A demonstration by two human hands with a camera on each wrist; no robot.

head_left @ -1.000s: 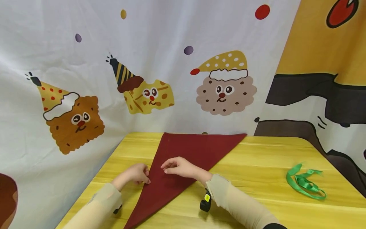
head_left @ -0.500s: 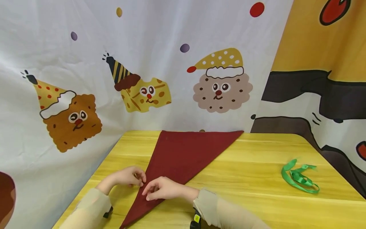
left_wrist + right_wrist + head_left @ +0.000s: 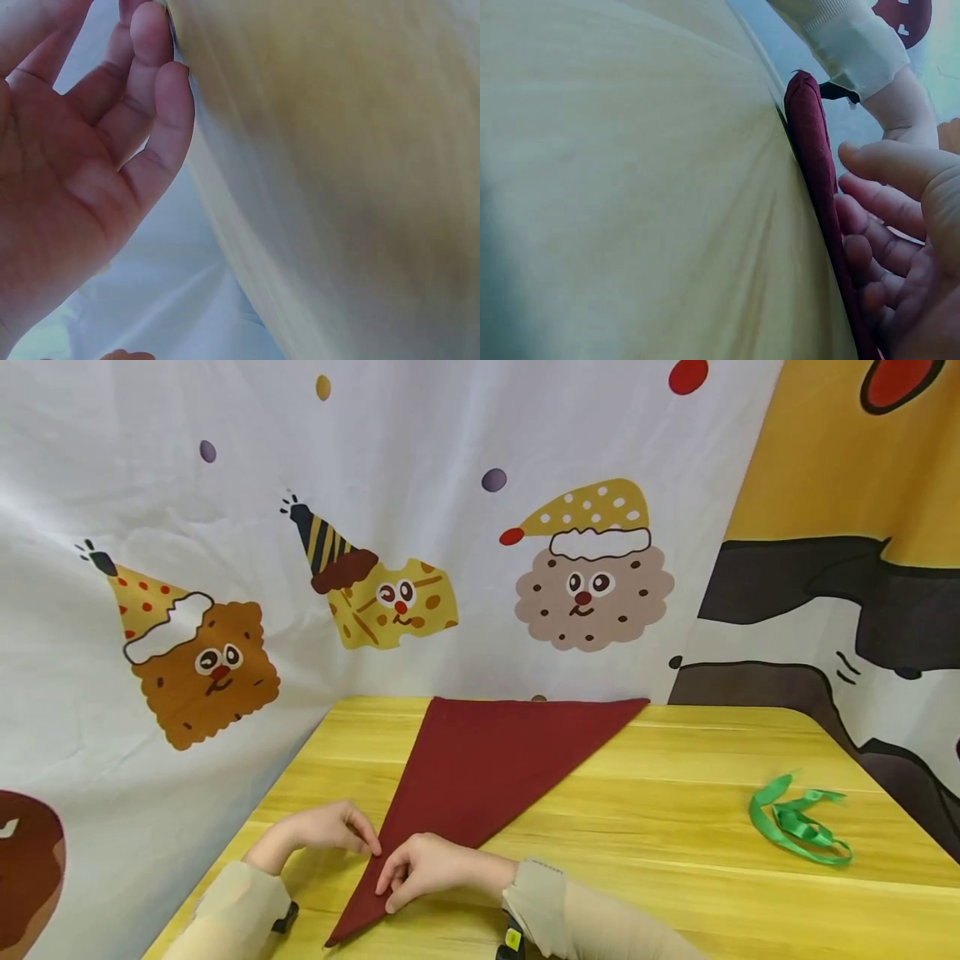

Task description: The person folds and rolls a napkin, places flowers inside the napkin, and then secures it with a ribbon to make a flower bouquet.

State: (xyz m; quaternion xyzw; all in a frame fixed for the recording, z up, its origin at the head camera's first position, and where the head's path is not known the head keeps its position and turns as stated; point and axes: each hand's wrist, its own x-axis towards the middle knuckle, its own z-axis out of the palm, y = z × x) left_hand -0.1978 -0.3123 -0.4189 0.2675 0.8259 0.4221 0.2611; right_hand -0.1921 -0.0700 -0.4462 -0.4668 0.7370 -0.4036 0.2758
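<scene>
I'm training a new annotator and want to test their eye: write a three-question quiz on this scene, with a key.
1. True or false: the green ribbon lies apart from the dark red cloth.
2. What outline does the dark red cloth show in the head view? A) square B) circle C) triangle
3. Fill in the blank: of the person's two hands, the ____ one is nearer the green ribbon.

Key: 1. True. 2. C. 3. The right hand.
</scene>
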